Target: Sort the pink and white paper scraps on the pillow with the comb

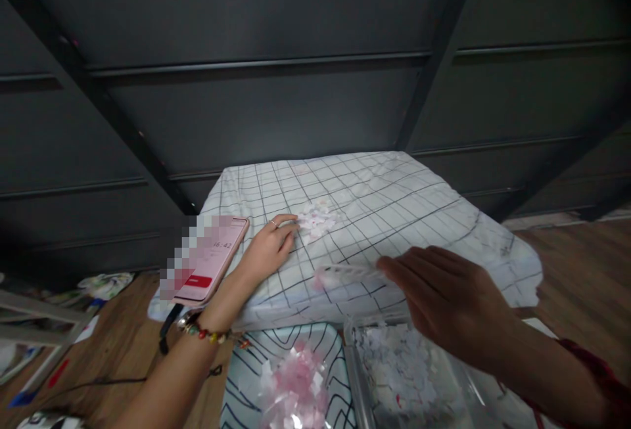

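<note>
We had our left hand (269,251) at the left edge of the pile of white scraps (318,220) on the checked cloth (389,196); we could not tell whether its fingers pinched any. Our right hand (444,291) gripped a slender whitish tool (350,274), blurred and pink at its far end, near the cloth's front edge. A phone (221,259) lay left of our left hand. Nearer us, a shiny pink-and-white heap (298,383) sat beside a clear bin (351,343) holding more scraps.
</note>
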Motion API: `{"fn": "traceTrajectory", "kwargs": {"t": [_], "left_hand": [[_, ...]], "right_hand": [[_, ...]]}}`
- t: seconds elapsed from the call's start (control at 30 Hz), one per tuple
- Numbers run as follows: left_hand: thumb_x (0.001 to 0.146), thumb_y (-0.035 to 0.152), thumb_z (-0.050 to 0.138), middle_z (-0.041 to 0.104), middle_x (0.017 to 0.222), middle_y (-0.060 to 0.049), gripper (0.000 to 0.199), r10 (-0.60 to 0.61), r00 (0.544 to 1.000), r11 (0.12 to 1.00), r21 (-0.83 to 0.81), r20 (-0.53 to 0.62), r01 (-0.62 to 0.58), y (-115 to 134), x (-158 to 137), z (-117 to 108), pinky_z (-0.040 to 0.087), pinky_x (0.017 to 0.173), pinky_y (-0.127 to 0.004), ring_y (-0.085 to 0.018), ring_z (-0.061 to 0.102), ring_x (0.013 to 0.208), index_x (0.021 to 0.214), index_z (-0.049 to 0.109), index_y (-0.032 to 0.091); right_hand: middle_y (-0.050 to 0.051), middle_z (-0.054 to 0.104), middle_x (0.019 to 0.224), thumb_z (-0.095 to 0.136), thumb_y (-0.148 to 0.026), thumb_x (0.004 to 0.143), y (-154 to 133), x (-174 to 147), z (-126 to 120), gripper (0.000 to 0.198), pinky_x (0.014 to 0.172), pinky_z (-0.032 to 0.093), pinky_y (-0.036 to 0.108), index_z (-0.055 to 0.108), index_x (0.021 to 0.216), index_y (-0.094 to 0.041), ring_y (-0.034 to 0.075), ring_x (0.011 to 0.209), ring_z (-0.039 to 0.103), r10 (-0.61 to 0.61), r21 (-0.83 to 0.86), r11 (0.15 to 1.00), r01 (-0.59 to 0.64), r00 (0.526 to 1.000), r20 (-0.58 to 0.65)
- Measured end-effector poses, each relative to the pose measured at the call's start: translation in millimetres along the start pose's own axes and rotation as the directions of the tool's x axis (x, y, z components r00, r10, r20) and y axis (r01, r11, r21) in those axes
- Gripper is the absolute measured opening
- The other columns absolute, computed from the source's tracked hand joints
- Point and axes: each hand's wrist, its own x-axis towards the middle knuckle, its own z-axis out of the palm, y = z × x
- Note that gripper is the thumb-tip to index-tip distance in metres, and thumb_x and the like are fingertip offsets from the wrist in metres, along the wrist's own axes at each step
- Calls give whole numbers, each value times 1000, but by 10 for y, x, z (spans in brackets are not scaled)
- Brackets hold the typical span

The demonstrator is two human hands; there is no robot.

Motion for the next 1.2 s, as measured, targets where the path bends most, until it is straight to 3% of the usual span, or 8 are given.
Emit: {"fn": "traceTrajectory", "kwargs": {"t": [0.17,0.3,0.37,0.57,0.77,0.9,1.03,1.2], "left_hand": [[86,11,40,57,115,-11,26,-35,999,999,-16,13,35,-38,-26,23,46,95,-39,-20,57,106,101,61,14],[86,12,40,58,114,-12,27,-112,994,994,-6,11,112,-67,-43,72,45,96,-39,-21,57,106,104,60,12],[87,14,41,58,114,-13,28,-152,988,988,15,7,152,-72,-47,91,45,96,-39,-21,57,106,108,58,11],[88,19,42,57,116,-14,31,-230,973,971,75,12,229,-84,-62,147,43,98,-39,-23,55,109,115,54,9],[88,21,41,56,119,-15,33,-254,966,965,81,39,250,-95,-88,168,43,97,-40,-24,55,109,117,52,9],[89,24,40,56,121,-14,33,-258,965,962,109,49,252,-92,-96,166,43,97,-42,-25,54,111,118,51,12],[89,24,40,55,121,-15,34,-248,967,964,119,64,239,-81,-89,161,43,97,-42,-26,53,112,118,50,10],[89,23,41,57,119,-13,31,-236,971,967,110,41,231,-82,-86,149,44,96,-42,-24,54,111,117,51,14]], "right_hand": [[5,65,73,35,4,75,-117,54,-132,33,59,44,29,55,95,-11,15,64,57,-26,63,998,27,1000,-17],[5,61,63,40,-5,80,294,95,-1,22,51,40,30,59,89,-11,17,53,52,79,-125,989,-84,996,-46],[5,63,65,41,-6,80,563,118,139,22,55,41,31,61,87,-13,18,58,55,147,-210,966,-150,989,-31],[8,68,78,41,-6,79,1015,208,592,28,66,44,31,64,94,-12,19,70,60,131,-241,962,-130,991,-9],[8,68,77,38,-2,76,1107,318,844,31,64,44,31,64,89,-12,19,69,61,111,-210,973,-101,993,38],[7,69,79,39,-6,80,1152,280,761,27,65,46,29,64,85,-14,18,70,62,87,-170,982,-78,995,45],[8,70,83,40,-12,84,1190,271,689,25,71,48,31,64,91,-14,20,75,63,123,-138,982,-126,992,-29],[6,68,77,38,-7,81,1140,350,709,28,66,47,31,64,90,-15,18,69,61,87,-118,989,-86,996,5]]}}
